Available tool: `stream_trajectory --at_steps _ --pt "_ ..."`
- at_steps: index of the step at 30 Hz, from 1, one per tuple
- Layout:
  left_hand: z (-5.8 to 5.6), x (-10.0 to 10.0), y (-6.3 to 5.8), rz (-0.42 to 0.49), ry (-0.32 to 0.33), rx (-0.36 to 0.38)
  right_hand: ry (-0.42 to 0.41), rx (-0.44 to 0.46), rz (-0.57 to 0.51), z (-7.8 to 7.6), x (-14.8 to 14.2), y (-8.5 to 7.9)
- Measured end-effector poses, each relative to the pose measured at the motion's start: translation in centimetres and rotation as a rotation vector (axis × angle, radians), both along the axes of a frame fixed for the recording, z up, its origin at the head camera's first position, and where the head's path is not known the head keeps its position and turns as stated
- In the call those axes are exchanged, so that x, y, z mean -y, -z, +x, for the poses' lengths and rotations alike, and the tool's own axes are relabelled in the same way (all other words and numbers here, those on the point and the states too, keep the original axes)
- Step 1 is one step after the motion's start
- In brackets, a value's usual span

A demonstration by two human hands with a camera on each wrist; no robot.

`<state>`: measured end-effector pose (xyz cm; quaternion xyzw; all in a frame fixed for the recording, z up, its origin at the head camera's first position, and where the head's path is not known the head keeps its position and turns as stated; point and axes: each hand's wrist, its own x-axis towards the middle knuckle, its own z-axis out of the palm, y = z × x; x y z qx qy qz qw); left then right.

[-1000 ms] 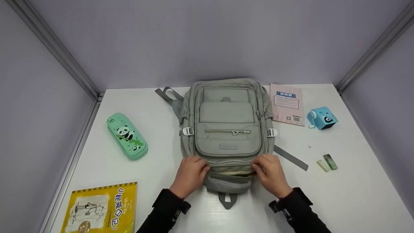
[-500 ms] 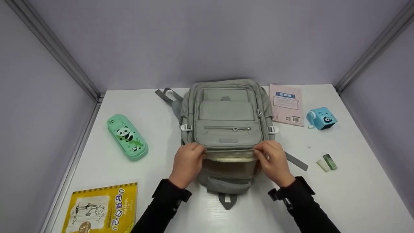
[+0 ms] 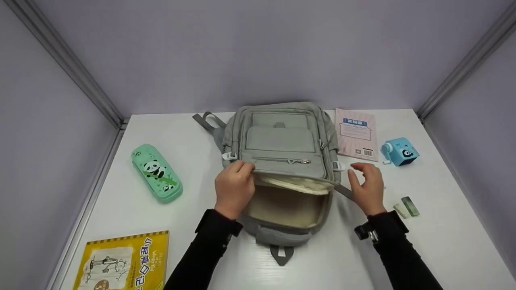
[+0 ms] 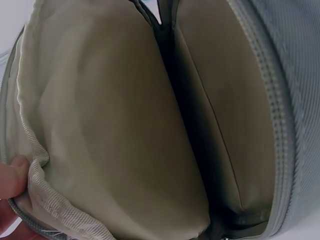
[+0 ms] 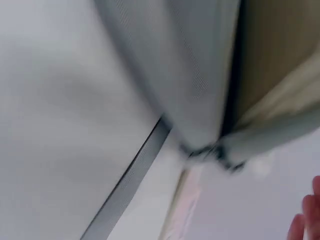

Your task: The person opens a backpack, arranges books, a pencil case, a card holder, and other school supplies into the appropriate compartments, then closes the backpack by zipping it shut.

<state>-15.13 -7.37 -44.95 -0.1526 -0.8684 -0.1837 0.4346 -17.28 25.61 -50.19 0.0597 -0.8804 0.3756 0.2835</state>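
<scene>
Wider than half a second ago, the mouth of the grey backpack [image 3: 280,139] now gapes, and the right hand [image 3: 367,188] has let go of the lifted edge and moved out to the side. Leftmost on the white tabletop [image 3: 197,157], on the near side, lies a yellow book [image 3: 123,262], with a green panda-printed case [image 3: 157,173] beyond it, set at an angle. Next comes the left hand [image 3: 235,189], thumb and fingers closed on the raised edge of the opening. Mid-tabletop, the backpack lies front side up, its top handle towards the person and its pale lining showing. Just beside its right flank, the right hand hovers with thumb and forefinger bent and apart, gripping nothing; a dark strap [image 3: 344,192] passes close by. Farther back, a pink booklet [image 3: 355,135] lies against the backpack's right side. Rightmost are two small blocks, one pale green [image 3: 401,210], one dark green [image 3: 410,206], and behind them a blue box [image 3: 403,152] with a crank.
</scene>
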Motion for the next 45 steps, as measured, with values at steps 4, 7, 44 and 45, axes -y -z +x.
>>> stream_trajectory --at_steps 4,7,44,45 --pt "0.2 0.1 0.0 -0.002 0.000 -0.001 0.107 0.279 0.101 -2.8 -2.8 1.4" --pt "0.2 0.2 0.1 -0.008 -0.005 0.002 0.115 0.470 0.201 -4.5 -4.4 2.3" --pt "0.9 0.8 0.8 0.062 -0.006 0.105 -0.036 0.594 0.564 -0.2 -7.0 4.6" --pt "0.2 0.9 2.4 0.060 -0.008 0.075 -0.043 0.592 0.571 0.4 -7.1 4.5"
